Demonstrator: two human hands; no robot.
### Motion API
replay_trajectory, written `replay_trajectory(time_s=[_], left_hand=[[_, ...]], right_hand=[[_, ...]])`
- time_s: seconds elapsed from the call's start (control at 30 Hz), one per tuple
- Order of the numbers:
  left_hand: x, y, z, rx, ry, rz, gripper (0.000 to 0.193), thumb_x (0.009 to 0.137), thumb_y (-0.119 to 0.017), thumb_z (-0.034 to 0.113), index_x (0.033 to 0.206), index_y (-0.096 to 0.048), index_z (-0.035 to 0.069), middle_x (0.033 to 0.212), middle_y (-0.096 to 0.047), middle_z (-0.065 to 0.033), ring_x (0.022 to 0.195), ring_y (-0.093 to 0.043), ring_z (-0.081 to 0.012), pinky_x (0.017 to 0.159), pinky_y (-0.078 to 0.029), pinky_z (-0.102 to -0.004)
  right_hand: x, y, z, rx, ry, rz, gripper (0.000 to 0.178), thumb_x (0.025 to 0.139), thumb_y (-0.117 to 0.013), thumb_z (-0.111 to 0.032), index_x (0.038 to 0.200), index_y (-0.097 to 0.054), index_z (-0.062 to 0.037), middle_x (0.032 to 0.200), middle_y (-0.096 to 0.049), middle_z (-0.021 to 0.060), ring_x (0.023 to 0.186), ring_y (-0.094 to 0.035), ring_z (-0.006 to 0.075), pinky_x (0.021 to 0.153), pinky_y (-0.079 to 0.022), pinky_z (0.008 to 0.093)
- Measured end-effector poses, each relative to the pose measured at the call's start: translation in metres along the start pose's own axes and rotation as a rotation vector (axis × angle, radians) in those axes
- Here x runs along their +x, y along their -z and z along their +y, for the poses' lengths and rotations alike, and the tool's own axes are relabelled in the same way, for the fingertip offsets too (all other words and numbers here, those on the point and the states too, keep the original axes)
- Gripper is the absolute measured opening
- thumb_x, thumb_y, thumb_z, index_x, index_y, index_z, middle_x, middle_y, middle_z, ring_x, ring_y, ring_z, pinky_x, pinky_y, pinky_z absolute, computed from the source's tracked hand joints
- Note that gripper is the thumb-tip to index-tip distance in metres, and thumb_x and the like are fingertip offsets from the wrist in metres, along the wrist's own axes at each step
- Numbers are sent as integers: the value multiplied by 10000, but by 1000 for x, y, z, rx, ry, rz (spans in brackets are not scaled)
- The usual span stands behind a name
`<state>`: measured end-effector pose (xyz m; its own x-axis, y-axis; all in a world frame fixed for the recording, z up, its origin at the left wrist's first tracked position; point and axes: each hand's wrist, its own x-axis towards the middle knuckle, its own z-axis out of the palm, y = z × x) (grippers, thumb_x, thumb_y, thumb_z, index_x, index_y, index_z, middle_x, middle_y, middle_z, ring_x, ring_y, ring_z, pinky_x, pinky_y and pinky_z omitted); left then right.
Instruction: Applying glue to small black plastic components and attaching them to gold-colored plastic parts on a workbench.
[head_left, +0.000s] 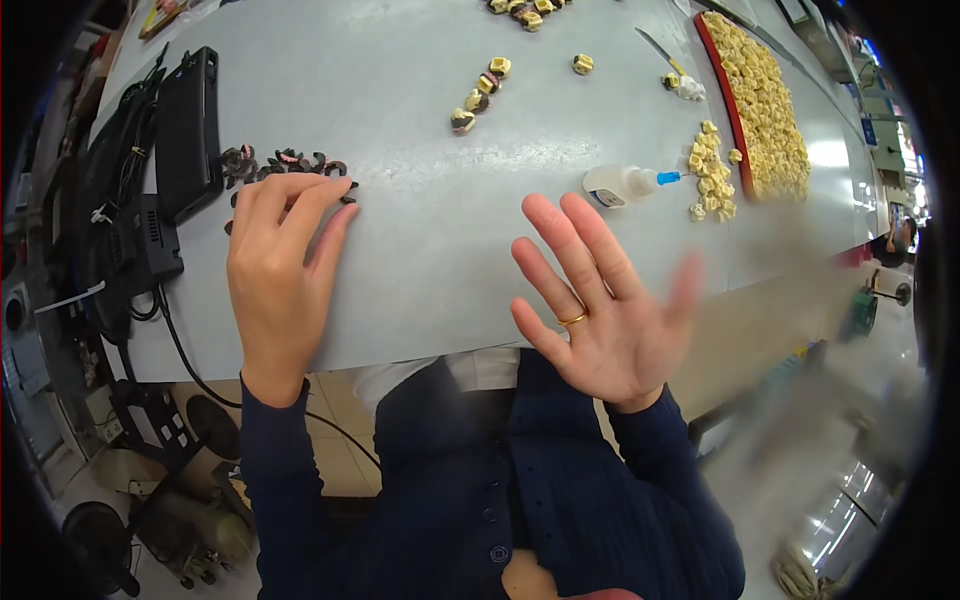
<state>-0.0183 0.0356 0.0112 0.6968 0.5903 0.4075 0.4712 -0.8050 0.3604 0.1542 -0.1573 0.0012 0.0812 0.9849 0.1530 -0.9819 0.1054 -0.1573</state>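
My left hand [280,265] reaches over a loose pile of small dark curved pieces [290,160], some with pink on them, at the left of the table. Its fingers are bent, and a dark curved piece [349,198] shows between the thumb and index fingertips. Part of the pile is hidden under this hand. Raised above the table's near edge, my right hand [610,320] is open with the palm showing and nothing in it; its thumb is blurred by motion. A clear bottle with a blue needle tip [622,186] lies just beyond its fingers.
Loose cream pieces [713,175] lie near a red tray [722,95] heaped with more. Cream-and-dark pieces [483,92] form a row at the middle, several more behind. A yellow-handled blade [660,50] lies far right. A black box [188,130] and cables stand left.
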Motion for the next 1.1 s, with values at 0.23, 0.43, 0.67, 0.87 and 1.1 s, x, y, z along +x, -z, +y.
replay_trajectory(time_s=[0.23,0.43,0.67,0.87,1.1], left_hand=[[2,-1,2,4,-6,-55,214,784,-722,-32,989,-688,21,931,-652,-80,892,-597,-260,787,-478,-356],[0,-2,10,7,-16,-100,210,786,-716,-39,988,-683,10,924,-656,-87,876,-598,-267,783,-478,-355],[-2,-9,24,-55,-75,-90,231,748,-744,-37,967,-692,17,920,-657,-85,854,-596,-261,730,-484,-348],[-8,-19,42,-127,-80,-91,252,716,-772,-39,949,-702,27,911,-662,-85,835,-606,-259,694,-486,-335],[-9,-38,47,-229,-106,-10,337,669,-788,-25,985,-693,43,898,-641,-54,852,-587,-270,699,-496,-348]], right_hand=[[0,8,-7,-92,-126,-135,941,934,-189,-755,1540,184,-137,1610,250,80,1504,166,262,1207,35,492],[-3,12,-7,-61,-126,-190,958,922,-158,-772,1534,195,-124,1602,260,111,1497,184,289,1201,35,512],[-13,15,-12,-94,-106,-165,981,910,-172,-787,1552,133,-111,1612,168,195,1509,108,324,1197,10,538],[-36,26,-27,-1319,540,384,544,964,-559,-354,1320,-470,48,1353,-510,288,1286,-506,371,1073,-401,473],[17,16,-39,-2065,616,643,475,849,-678,39,1294,-513,45,1234,-633,173,1127,-623,228,1011,-456,369]])
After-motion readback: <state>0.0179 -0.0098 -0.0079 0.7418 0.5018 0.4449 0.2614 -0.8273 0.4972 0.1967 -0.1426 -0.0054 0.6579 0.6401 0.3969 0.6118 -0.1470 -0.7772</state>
